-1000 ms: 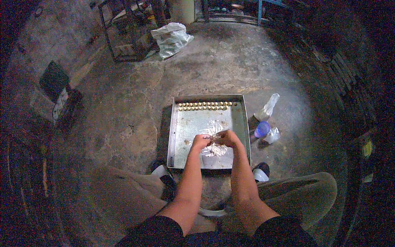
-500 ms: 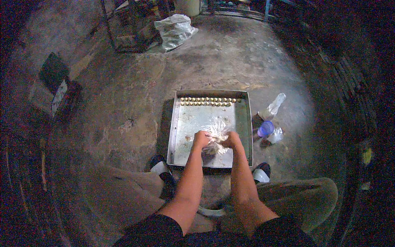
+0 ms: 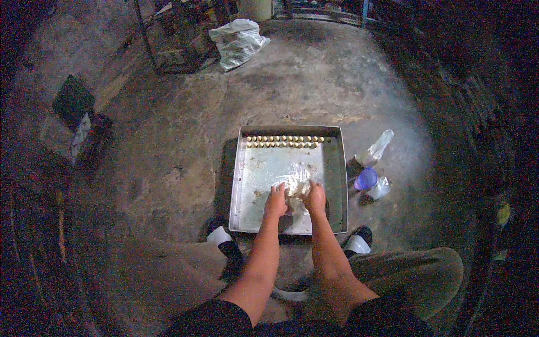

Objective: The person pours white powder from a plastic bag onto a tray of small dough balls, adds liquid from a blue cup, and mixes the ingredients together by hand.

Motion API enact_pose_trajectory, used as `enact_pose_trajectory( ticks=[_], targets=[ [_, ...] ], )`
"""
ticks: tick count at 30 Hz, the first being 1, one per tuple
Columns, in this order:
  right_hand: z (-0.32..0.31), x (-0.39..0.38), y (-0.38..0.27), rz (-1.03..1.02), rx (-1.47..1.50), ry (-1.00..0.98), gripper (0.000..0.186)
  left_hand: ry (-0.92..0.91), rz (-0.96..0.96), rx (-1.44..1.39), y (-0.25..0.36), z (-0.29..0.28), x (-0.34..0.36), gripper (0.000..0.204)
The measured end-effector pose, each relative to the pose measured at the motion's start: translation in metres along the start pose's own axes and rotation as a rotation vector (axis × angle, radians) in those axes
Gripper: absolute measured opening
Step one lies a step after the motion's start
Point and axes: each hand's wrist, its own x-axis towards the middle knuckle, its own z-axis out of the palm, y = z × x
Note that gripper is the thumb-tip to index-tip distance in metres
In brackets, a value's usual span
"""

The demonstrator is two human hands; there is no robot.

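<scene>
A square metal tray (image 3: 264, 168) with raised sides lies on the floor before me. Two rows of small pale balls (image 3: 284, 141), perhaps dough, line its far side. In the tray's near half is crumpled, shiny clear plastic (image 3: 299, 173) with some pale stuff at it; whether it is a bag or a sheet I cannot tell. My left hand (image 3: 275, 202) grips the plastic's left edge with curled fingers. Closed on its right edge is my right hand (image 3: 315, 199). My fingertips are partly hidden.
Right of the tray stand a purple cup (image 3: 366, 178), an upright-twisted clear bag (image 3: 379, 147) and a small plastic bag (image 3: 379, 189). A white sack (image 3: 238, 44) sits at the far left beside a dark frame (image 3: 185, 56). My feet flank the tray's near corners.
Both hands have turned so that their backs and knuckles show more, and the plastic between them has shifted shape. The whole view has dipped slightly.
</scene>
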Motion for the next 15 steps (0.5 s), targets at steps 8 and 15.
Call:
enact_pose_trajectory(
  ticks=[8, 15],
  targets=[
    [0.004, 0.0, -0.018, -0.199, 0.194, -0.154, 0.028, 0.167, 0.165, -0.11, -0.015, 0.02, 0.023, 0.038],
    [0.006, -0.014, -0.026, 0.001, 0.039, -0.003, 0.027, 0.054, 0.089, -0.089, -0.011, 0.004, 0.02, 0.04]
  ],
)
